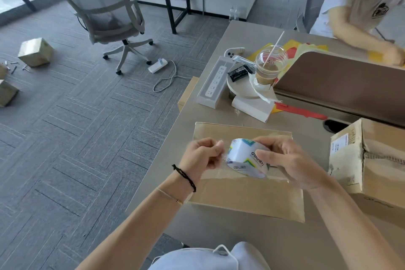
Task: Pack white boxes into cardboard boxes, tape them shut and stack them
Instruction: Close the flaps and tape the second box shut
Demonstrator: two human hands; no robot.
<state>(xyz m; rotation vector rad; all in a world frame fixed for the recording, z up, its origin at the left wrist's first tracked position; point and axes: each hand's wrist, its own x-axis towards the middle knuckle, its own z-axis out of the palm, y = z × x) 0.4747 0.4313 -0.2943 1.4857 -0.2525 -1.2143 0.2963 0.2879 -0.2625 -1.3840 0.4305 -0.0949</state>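
Grey herringbone carpet (76,127) covers the left half of the view, with a beige surface (219,237) filling the right. On that surface, near the person, lies a closed cardboard box (247,199), seen from above, its top seam running left to right under a strip of clear tape.

Above this box both hands work a roll of clear tape (245,158) with a white printed core. The right hand (291,162) has its grip curled round the roll, thumb on the near face and fingers over the far side. The left hand (201,155), with a dark cord bracelet at the wrist, pinches the loose tape end just left of the roll, fingers clenched together on it.

To the right, near the edge of the view, stands a second cardboard box (368,160), taller, its seam already taped and a white label on its left side.

Farther along the surface sit a white power strip box (213,81), a round white stand (241,90) bearing a dark packet, and a clear plastic cup (268,68) of milky coffee with a straw. Behind a brown divider panel (339,87) another person in a pale T-shirt (350,0) leans over yellow and red paper.

On the floor to the far left rest small cardboard boxes (36,51), with a grey mesh office chair (103,13) and a white power strip (157,66) with its cable nearby.
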